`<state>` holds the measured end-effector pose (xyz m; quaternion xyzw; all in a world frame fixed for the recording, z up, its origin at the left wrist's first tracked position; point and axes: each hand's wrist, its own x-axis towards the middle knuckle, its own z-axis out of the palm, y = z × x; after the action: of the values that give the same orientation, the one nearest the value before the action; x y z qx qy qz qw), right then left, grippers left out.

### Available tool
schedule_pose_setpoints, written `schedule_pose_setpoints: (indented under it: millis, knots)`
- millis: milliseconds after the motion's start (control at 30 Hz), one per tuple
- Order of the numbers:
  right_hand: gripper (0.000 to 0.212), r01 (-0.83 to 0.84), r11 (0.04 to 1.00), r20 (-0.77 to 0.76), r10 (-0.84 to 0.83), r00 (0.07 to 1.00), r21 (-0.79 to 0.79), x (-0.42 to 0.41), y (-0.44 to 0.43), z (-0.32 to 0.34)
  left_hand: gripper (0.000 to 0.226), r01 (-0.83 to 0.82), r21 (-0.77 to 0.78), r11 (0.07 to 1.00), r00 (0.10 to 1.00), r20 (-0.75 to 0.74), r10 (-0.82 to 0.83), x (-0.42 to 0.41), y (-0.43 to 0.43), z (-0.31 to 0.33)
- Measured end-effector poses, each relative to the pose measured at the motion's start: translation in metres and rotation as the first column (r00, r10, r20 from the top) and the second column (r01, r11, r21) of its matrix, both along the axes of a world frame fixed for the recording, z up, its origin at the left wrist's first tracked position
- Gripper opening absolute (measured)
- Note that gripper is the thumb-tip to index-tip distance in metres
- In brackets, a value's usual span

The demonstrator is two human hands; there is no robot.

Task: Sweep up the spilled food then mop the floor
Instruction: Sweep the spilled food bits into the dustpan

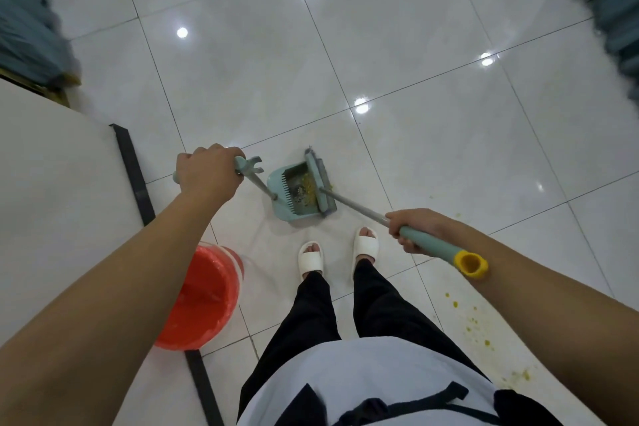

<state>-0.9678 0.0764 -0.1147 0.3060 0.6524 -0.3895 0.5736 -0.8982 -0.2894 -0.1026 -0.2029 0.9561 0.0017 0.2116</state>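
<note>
On white tiles (415,28), left hand (207,171) grips dustpan (293,216), right hand (415,230) grips broom (356,207) slanting forward-left into it.

From above, left hand (207,171) grips a dustpan (294,192) handle, right hand (413,230) grips a broom (320,183) sweeping what looks like yellow crumbs (309,185) in.

Teal dustpan (283,212), seemingly yellow crumbs (310,186)
</note>
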Motion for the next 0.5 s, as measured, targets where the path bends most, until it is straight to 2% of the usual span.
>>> schedule_pose_setpoints:
  millis: [67,233,500]
  knots:
    - [0.037,0.044,0.999,0.013,-0.043,0.999,-0.025,-0.007,0.021,0.007,0.017,-0.007,0.011,1.000,1.000,0.012,0.007,0.001,0.001,0.002]
    - [0.033,-0.036,0.999,-0.048,0.037,0.998,0.020,-0.006,0.025,0.014,0.019,-0.029,0.050,0.998,0.999,0.047,0.026,0.003,0.002,0.010]
    - [0.027,-0.297,0.939,-0.221,0.331,0.917,0.174,-0.004,0.003,0.031,0.030,-0.066,0.182,0.981,0.994,0.093,0.049,0.024,-0.007,0.015]
